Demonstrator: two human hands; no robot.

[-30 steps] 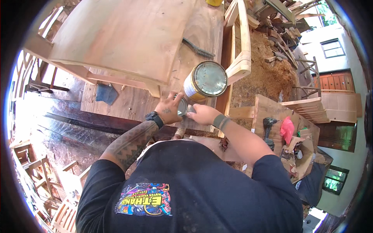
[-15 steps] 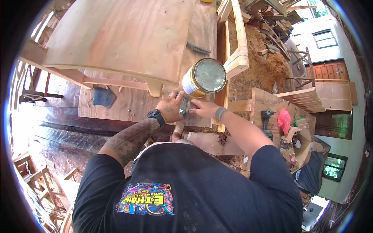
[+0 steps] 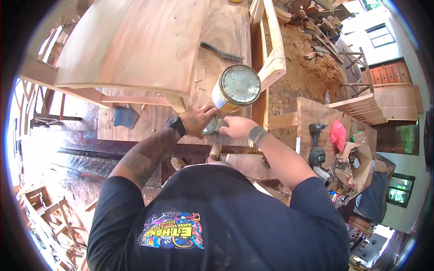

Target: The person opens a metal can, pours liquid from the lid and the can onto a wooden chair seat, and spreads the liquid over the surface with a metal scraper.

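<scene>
Wooden panel: a broad, pale slab of sanded wood lying at a slant over the far left of the counter, its near edge raised on a short leg.
Dark pad: a small blue-grey piece lying flat on the counter, under the panel's near edge and well left of the hands.
Left hand: a black watch on the wrist, fingers curled round a small round tin and closed on its left side; the tin sits low at the counter's near edge.
Small round tin: caught between the two hands, only its shiny top showing; what is inside I cannot tell.
Large can: a metal can with a yellow and white side, lid on, tilted toward the hands and just beyond them; its lower edge is near the left hand's fingertips, though whether it touches I cannot tell.
Black brush: lying flat on the counter, beyond the can.
Right hand: a grey band on the wrist, fingers bent and pressed to the tin's right side.
Cordless drill: standing upright on a board to the right, well apart from the hands.
</scene>
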